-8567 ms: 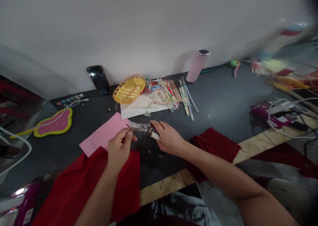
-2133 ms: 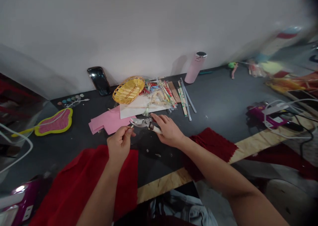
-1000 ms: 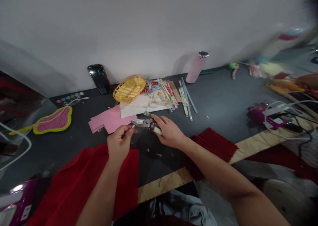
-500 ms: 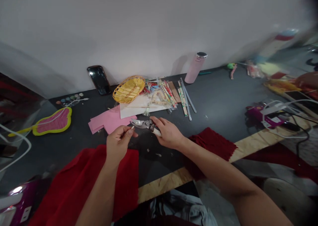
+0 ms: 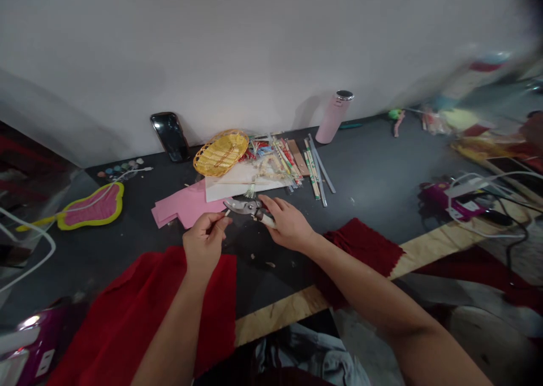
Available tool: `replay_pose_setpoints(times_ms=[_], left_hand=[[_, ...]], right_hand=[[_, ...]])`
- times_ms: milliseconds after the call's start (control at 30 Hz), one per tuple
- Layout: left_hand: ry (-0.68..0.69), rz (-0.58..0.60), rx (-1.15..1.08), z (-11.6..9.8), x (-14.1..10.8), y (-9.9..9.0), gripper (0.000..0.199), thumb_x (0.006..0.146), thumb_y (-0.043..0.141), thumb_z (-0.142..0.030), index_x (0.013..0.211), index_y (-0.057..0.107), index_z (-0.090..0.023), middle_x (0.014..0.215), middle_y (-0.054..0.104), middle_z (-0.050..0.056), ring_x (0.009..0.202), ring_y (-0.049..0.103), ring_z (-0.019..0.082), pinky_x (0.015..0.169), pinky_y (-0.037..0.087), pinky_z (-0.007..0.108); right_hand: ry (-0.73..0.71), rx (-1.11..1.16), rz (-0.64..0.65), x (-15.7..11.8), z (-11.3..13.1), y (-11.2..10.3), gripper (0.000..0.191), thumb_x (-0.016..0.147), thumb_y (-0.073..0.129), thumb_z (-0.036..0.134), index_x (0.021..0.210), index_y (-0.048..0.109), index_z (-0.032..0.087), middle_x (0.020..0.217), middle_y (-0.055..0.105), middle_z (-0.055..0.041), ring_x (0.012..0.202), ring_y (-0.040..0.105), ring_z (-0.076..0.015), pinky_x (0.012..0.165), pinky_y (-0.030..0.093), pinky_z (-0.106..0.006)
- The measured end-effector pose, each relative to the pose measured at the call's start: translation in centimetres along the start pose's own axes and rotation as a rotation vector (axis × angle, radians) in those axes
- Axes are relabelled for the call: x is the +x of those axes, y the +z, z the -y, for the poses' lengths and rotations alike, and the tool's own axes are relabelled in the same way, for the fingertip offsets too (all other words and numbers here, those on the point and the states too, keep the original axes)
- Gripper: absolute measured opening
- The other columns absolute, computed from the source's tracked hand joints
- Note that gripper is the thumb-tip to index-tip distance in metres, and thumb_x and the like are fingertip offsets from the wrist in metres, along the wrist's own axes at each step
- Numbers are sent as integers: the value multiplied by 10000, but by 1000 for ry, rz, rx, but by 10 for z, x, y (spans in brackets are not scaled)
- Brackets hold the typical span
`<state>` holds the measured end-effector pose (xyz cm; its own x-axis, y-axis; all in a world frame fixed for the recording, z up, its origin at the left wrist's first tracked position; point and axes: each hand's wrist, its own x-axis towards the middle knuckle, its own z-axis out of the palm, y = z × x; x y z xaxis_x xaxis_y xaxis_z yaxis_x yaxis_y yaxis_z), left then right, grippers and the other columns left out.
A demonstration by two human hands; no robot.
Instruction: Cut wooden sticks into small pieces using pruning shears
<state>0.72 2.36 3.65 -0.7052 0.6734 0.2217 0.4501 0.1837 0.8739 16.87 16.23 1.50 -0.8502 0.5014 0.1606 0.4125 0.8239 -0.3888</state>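
My right hand (image 5: 291,223) is wrapped round the pale handles of a pair of pruning shears (image 5: 248,207), whose metal blades point left. In my left hand (image 5: 206,240), a thin pale stick (image 5: 228,212) is pinched between thumb and fingers, its tip at the shears' blades. Most of the stick is hidden by the fingers. Just beyond my left hand lie pink paper sheets (image 5: 186,202). A white sheet (image 5: 224,189) with wrapped sticks (image 5: 288,158) on it is behind the shears.
A yellow woven basket (image 5: 220,154), a phone (image 5: 170,138) and a pink flask (image 5: 335,117) stand along the wall. Red cloths (image 5: 139,301) lie at the front edge. Cables cross a purple power strip (image 5: 462,202) at right; a yellow-rimmed pink fan-shaped item (image 5: 91,207) lies left.
The fingers of my left hand have curled in slightly around the stick. The shears and my right hand have shifted only a little.
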Motion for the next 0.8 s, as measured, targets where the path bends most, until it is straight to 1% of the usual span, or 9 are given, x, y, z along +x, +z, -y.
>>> replay_pose_setpoints(times_ms=[67, 133, 200, 267, 367, 467, 633, 733, 800], left_hand=[[14, 18, -5, 1, 0, -2, 180, 795, 609, -333, 813, 667, -164, 652, 681, 9, 506, 535, 107, 506, 409, 216], [10, 60, -41, 2, 1, -5, 181, 788, 612, -330, 827, 662, -161, 702, 704, 26, 520, 542, 113, 488, 398, 216], [-16, 116, -96, 4, 4, -8, 188, 780, 614, -331, 834, 658, -156, 683, 702, 31, 495, 523, 110, 456, 377, 215], [-48, 174, -153, 5, 6, -9, 188, 769, 617, -330, 816, 652, -151, 651, 691, 29, 442, 467, 95, 419, 341, 213], [-79, 219, -204, 4, 7, -11, 179, 755, 625, -325, 785, 648, -150, 623, 678, 23, 408, 396, 76, 397, 301, 207], [-89, 226, -215, 5, 8, -12, 169, 761, 628, -319, 786, 649, -152, 621, 671, 17, 421, 390, 72, 401, 297, 199], [-83, 232, -192, 10, 10, -12, 184, 796, 599, -330, 801, 650, -153, 648, 675, 21, 415, 384, 67, 387, 279, 196], [-54, 203, -128, 11, 9, -10, 202, 789, 613, -348, 818, 650, -151, 673, 687, 25, 438, 436, 74, 413, 328, 192], [-29, 161, -79, 11, 8, -9, 211, 775, 630, -357, 837, 653, -157, 691, 695, 22, 468, 480, 85, 451, 376, 195]], right_hand=[[-21, 1, 0, 0, -1, 0, 649, 815, 482, 225, 1416, 254, 137, 1190, 514, -147, 1109, 466, -257, 935, 405, -404], [-37, 0, -4, 0, -2, 0, 657, 819, 488, 238, 1422, 250, 131, 1193, 509, -149, 1109, 461, -262, 934, 406, -411], [-45, -2, -11, 0, -3, -1, 660, 821, 494, 251, 1424, 251, 135, 1202, 501, -152, 1112, 457, -265, 932, 404, -417], [-48, -2, -18, 0, -4, -2, 655, 823, 494, 257, 1423, 256, 144, 1203, 500, -153, 1110, 459, -265, 933, 400, -423], [-54, -1, -12, 0, -3, -3, 628, 824, 486, 260, 1408, 283, 154, 1186, 513, -148, 1085, 483, -258, 930, 402, -417], [-52, -1, 15, -1, -2, -3, 609, 814, 483, 256, 1388, 305, 154, 1168, 532, -141, 1042, 518, -247, 905, 421, -388], [6, -47, 70, -2, 2, -3, 588, 789, 488, 227, 1353, 335, 162, 1110, 565, -126, 945, 565, -234, 847, 441, -354], [31, -58, 84, -3, 3, -3, 554, 801, 479, 232, 1337, 353, 169, 1071, 581, -113, 903, 573, -230, 813, 444, -342], [27, -50, 63, -2, 2, -3, 550, 813, 472, 236, 1345, 347, 170, 1081, 580, -111, 919, 566, -230, 819, 440, -340]])
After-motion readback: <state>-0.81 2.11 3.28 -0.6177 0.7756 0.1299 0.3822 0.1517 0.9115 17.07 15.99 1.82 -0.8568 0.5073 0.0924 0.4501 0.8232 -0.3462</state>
